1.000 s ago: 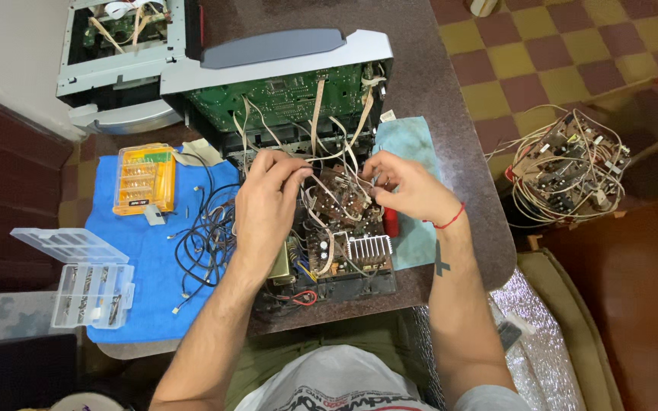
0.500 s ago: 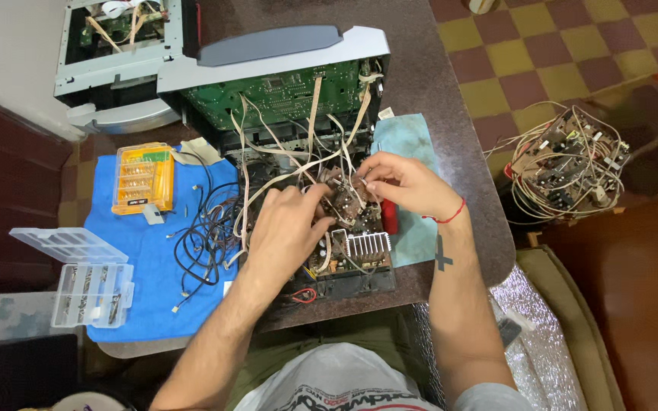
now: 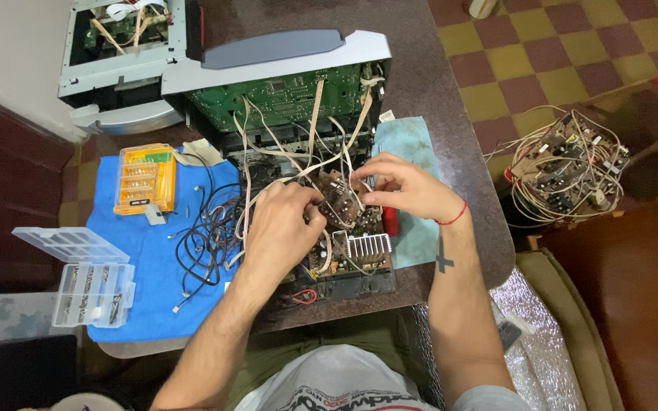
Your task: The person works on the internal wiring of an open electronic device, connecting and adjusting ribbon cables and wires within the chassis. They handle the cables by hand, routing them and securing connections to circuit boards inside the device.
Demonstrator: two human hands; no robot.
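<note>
A brown circuit board (image 3: 342,204) is lifted at a tilt above an opened electronic chassis (image 3: 344,262) on the dark table (image 3: 436,91). My left hand (image 3: 279,228) grips the board's left edge. My right hand (image 3: 405,189) pinches its right edge with fingertips; a red cord circles that wrist. Several beige ribbon cables (image 3: 314,125) run from the board area up to a green circuit board (image 3: 283,95) inside a grey device housing (image 3: 268,57). An aluminium heat sink (image 3: 367,245) sits on the lower board.
A blue cloth (image 3: 146,259) holds a tangle of black wires (image 3: 207,236), an orange screwdriver-bit case (image 3: 145,179) and an open clear parts box (image 3: 85,274). A teal cloth (image 3: 413,137) lies right. A wired circuit assembly (image 3: 565,164) sits right of the table, over the chequered tile floor.
My left hand has slid down and left from the board's top to its left edge. The right hand stays on the right edge, and the board has tilted up slightly.
</note>
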